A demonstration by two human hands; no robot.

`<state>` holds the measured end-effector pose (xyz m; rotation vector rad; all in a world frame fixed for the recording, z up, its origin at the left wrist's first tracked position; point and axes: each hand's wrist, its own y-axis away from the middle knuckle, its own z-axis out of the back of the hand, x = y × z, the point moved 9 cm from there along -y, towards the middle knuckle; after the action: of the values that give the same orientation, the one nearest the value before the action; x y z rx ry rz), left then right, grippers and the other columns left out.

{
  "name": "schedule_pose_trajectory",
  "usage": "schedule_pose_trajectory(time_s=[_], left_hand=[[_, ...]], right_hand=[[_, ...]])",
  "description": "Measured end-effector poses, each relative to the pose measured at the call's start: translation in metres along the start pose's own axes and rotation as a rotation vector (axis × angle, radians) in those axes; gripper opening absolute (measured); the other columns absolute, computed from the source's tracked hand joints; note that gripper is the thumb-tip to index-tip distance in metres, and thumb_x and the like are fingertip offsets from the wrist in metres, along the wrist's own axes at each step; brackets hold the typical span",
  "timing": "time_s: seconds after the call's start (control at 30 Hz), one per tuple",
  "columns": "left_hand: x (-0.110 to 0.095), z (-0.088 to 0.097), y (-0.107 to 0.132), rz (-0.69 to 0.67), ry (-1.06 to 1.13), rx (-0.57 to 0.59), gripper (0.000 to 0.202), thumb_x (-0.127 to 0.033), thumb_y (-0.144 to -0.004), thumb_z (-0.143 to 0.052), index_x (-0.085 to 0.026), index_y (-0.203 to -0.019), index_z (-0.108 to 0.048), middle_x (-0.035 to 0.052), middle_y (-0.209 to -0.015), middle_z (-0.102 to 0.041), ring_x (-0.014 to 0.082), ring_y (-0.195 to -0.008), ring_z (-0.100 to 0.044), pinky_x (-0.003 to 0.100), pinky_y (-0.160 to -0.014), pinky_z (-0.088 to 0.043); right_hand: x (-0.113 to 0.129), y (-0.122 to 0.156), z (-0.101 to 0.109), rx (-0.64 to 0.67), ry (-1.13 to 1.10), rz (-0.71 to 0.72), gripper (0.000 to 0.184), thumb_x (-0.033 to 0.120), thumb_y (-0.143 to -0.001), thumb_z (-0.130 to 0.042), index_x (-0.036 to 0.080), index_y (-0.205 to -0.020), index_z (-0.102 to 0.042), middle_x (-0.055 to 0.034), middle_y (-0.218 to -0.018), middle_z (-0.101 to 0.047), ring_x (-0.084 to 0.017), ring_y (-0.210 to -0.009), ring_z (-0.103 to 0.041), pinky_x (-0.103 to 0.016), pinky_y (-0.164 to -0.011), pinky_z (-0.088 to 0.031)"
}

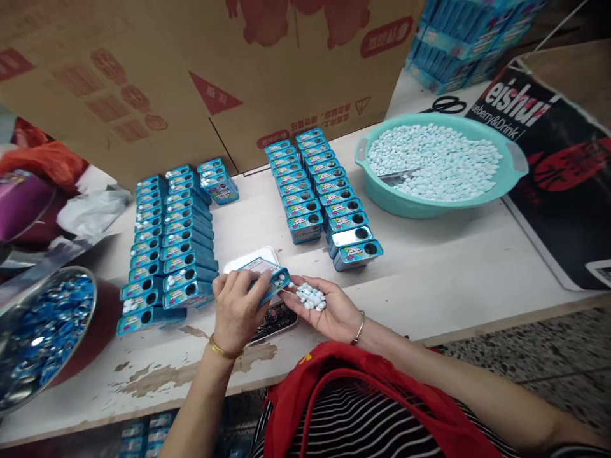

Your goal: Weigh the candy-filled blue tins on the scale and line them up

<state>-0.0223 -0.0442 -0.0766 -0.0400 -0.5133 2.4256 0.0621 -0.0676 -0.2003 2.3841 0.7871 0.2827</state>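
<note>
My left hand (pixel 238 308) grips a blue tin (pixel 267 275), tilted on its side with its open end toward my other palm. A few pale candies show at that opening. Cupped and palm up, my right hand (pixel 337 312) holds a small heap of pale blue-white candies (pixel 311 297), its fingertips close under the tin's mouth. Below the tin is a white-topped device (pixel 251 256) like a small scale, partly hidden by my left hand, with a dark front panel (pixel 281 321).
Blue tins stand in rows at left (pixel 188 257) and centre (pixel 341 194). A turquoise basin (pixel 405 203) of candies with a scoop sits right, beside a black carton (pixel 548 210). A bowl (pixel 98 318) of blue pieces is at left. A large cardboard box (pixel 191 51) walls the back.
</note>
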Motion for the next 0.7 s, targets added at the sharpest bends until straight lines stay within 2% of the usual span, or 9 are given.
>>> schedule_pose_trajectory(time_s=[0.13,0.23,0.33,0.43,0.57,0.63,0.7], left_hand=[[0.008,-0.009,0.002,0.049,0.057,-0.007,0.028,-0.027,-0.081,-0.061,-0.022,-0.108,-0.06,0.0056,-0.086,-0.061,0.0216,-0.079,-0.052,0.038,-0.073,-0.03],[0.019,-0.014,-0.003,0.156,0.206,-0.024,0.03,-0.029,-0.079,-0.064,-0.023,-0.108,-0.059,0.0041,-0.086,-0.059,0.0204,-0.081,-0.053,0.036,-0.074,-0.031],[0.024,-0.031,-0.022,0.218,0.42,-0.013,0.031,-0.033,-0.08,-0.065,-0.022,-0.107,-0.055,0.0031,-0.09,-0.06,0.019,-0.085,-0.055,0.034,-0.077,-0.034],[0.019,-0.06,-0.051,0.174,0.54,0.039,0.032,-0.036,-0.082,-0.063,-0.021,-0.108,-0.053,0.0035,-0.094,-0.061,0.0188,-0.088,-0.056,0.034,-0.08,-0.034],[0.009,-0.091,-0.078,0.109,0.432,0.034,0.037,-0.043,-0.079,-0.065,-0.022,-0.109,-0.058,0.0072,-0.101,-0.06,0.0223,-0.094,-0.053,0.036,-0.08,-0.033],[0.005,-0.096,-0.081,0.061,0.342,0.004,0.042,-0.049,-0.076,-0.066,-0.023,-0.109,-0.061,0.0094,-0.104,-0.059,0.0248,-0.095,-0.051,0.038,-0.079,-0.033],[0.01,-0.092,-0.083,0.03,0.317,-0.052,0.051,-0.054,-0.074,-0.066,-0.023,-0.113,-0.059,0.0111,-0.108,-0.058,0.0262,-0.098,-0.05,0.039,-0.082,-0.034]], right_hand=[[0.002,0.0,0.0,0.041,0.003,-0.001,0.023,0.014,-0.087,-0.047,0.005,-0.105,-0.059,-0.0126,-0.088,-0.072,-0.019,-0.086,-0.071,-0.029,-0.08,-0.057],[0.005,0.001,0.009,0.037,0.02,0.0,0.022,0.014,-0.087,-0.048,0.006,-0.104,-0.059,-0.0128,-0.09,-0.072,-0.019,-0.088,-0.071,-0.028,-0.081,-0.057],[0.008,0.003,0.025,-0.026,0.052,-0.001,0.021,0.015,-0.087,-0.048,0.005,-0.101,-0.06,-0.0145,-0.09,-0.072,-0.019,-0.086,-0.071,-0.028,-0.08,-0.057],[0.012,0.006,0.044,-0.11,0.082,0.011,0.02,0.015,-0.086,-0.049,0.004,-0.097,-0.061,-0.0146,-0.087,-0.073,-0.019,-0.082,-0.072,-0.028,-0.079,-0.057],[0.017,0.008,0.054,-0.135,0.077,0.047,0.02,0.015,-0.083,-0.052,0.004,-0.096,-0.063,-0.0154,-0.09,-0.073,-0.02,-0.086,-0.071,-0.029,-0.083,-0.055],[0.017,0.008,0.055,-0.132,0.066,0.048,0.02,0.015,-0.082,-0.054,0.004,-0.096,-0.064,-0.0165,-0.091,-0.073,-0.021,-0.087,-0.071,-0.029,-0.083,-0.055],[0.015,0.008,0.054,-0.131,0.059,0.035,0.02,0.015,-0.082,-0.056,0.004,-0.095,-0.065,-0.017,-0.092,-0.073,-0.022,-0.088,-0.071,-0.029,-0.082,-0.056]])
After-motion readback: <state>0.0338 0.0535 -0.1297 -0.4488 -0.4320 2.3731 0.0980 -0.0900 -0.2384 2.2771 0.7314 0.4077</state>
